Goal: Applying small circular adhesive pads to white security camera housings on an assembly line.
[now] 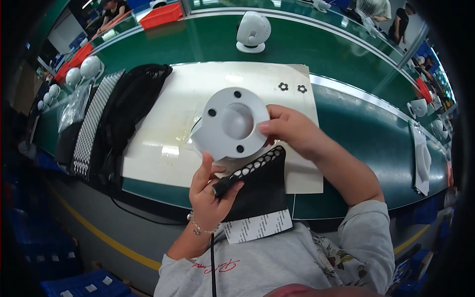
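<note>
My right hand (pixel 292 129) grips the edge of a white round plastic base (pixel 232 124) with three small holes and a dished middle, held up over a white mat (pixel 168 114). My left hand (pixel 210 190) touches the base's lower rim with the thumb and holds a black cable end (pixel 223 185), whose cord runs down toward me. A black sheet with punched round holes (pixel 262 185) lies under both hands, a white backing strip (pixel 257 227) at its near end.
A pile of black mesh (pixel 131 106) and a perforated black-and-white strip (pixel 91 123) lie left of the mat. Two small black flower-shaped pieces (pixel 292 87) sit at its far right. A white round camera-like unit (pixel 252 32) stands on the green conveyor (pixel 198 42). Other people work in the background.
</note>
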Action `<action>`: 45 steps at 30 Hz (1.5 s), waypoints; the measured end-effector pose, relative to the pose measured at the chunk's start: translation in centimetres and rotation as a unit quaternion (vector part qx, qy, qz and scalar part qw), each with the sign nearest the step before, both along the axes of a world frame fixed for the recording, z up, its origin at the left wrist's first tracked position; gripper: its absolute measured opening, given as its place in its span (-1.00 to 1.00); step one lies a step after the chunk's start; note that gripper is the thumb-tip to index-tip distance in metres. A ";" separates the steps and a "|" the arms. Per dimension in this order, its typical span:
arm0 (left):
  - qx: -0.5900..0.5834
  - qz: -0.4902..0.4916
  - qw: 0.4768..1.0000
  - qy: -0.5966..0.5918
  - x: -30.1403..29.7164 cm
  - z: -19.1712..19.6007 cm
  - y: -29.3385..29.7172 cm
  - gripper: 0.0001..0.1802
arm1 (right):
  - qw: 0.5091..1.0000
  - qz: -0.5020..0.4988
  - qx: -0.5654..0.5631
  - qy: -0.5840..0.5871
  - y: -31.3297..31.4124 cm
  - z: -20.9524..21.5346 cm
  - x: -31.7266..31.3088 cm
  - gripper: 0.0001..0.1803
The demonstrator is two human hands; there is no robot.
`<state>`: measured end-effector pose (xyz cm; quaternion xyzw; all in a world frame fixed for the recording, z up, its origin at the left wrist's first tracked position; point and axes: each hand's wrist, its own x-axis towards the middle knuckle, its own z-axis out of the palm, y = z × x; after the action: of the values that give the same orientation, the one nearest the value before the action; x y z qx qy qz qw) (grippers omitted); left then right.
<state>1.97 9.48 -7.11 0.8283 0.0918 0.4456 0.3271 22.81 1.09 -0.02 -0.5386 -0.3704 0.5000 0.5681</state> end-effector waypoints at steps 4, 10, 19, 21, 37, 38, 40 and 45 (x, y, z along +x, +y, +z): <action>-0.030 0.005 0.999 0.032 -0.4 0.0 0.0 -0.75 | 0.999 -0.004 0.051 0.016 0.2 0.0 0.4 -0.68; -0.026 0.006 0.999 0.028 -0.5 0.4 0.1 -0.76 | 0.973 -0.145 0.172 -0.041 0.2 0.5 7.7 -0.74; -0.043 -0.006 0.998 0.048 -0.1 0.1 0.2 -0.76 | 0.498 -0.371 -0.203 -0.757 -4.4 -10.9 27.3 -0.77; -0.043 -0.015 0.998 0.047 -0.2 0.0 0.4 -0.74 | 0.553 -0.432 -0.273 -0.658 -4.4 -10.4 26.6 -0.77; -0.038 -0.015 0.998 0.048 0.0 0.3 0.3 -0.75 | 0.719 -0.262 -0.160 -0.623 14.4 -7.5 18.8 -0.43; -0.039 -0.014 0.998 0.048 -0.1 0.5 0.2 -0.75 | 0.719 -0.261 -0.160 -0.623 14.2 -7.2 18.7 -0.43; -0.054 -0.012 0.997 0.057 0.0 0.9 0.1 -0.77 | 0.705 -0.335 -0.110 -0.615 12.9 -6.5 18.8 -0.59; -0.056 -0.025 0.997 0.037 0.3 0.5 0.1 -0.78 | 0.592 -0.316 0.010 -0.742 8.1 -5.6 21.5 -0.83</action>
<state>2.23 9.57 -6.66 0.8265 0.1076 0.4008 0.3805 44.29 9.22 -5.60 -0.8005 -0.4758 -0.2868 0.2248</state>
